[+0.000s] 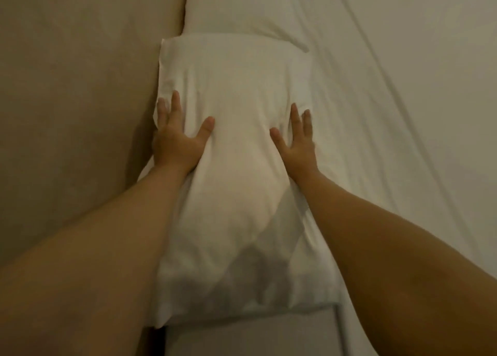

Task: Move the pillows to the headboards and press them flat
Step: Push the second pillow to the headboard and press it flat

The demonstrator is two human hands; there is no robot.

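Observation:
A white pillow (236, 92) lies lengthwise along the beige headboard (80, 86), which fills the left side of the head view. My left hand (178, 137) presses flat on the pillow's left edge, fingers spread, right beside the headboard. My right hand (297, 137) presses flat on the pillow's right side, fingers apart. The fabric dents and creases under both palms. A second white pillow (242, 3) lies beyond the first, also against the headboard, with the near pillow's far end overlapping it.
The white bed sheet (403, 113) stretches to the right, with long diagonal creases. At the bottom, below the near pillow's end, a pale flat surface (247, 339) shows beside the mattress edge.

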